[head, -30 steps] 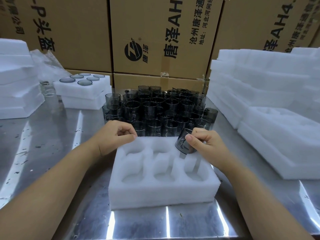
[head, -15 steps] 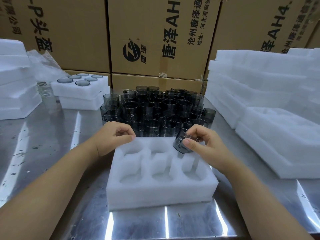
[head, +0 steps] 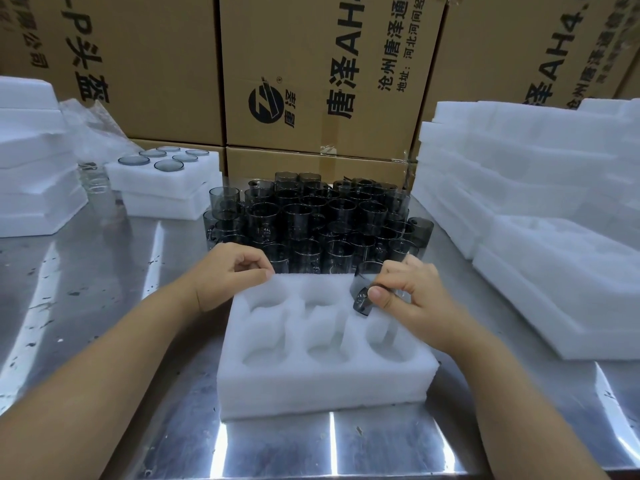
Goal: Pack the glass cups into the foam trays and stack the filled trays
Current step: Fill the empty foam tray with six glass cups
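A white foam tray point(head: 322, 382) with six hollow pockets lies on the steel table in front of me. My left hand point(head: 228, 271) pinches its far left corner. My right hand point(head: 412, 299) grips a smoky grey glass cup point(head: 362, 296), tilted over the tray's far right pocket. Behind the tray stands a dense cluster of the same dark glass cups point(head: 311, 220). At the back left, a filled foam tray point(head: 166, 174) with cups in its pockets rests on another tray.
Stacks of foam trays point(head: 540, 202) rise along the right side, with more foam pieces point(head: 31, 161) at the far left. Cardboard boxes point(head: 311, 71) wall off the back. Crumpled clear plastic point(head: 93, 133) and clear glasses point(head: 98, 188) sit at the back left.
My right hand has carried the cup slightly left and lower over the far right pocket. My left hand has kept its hold on the tray corner.
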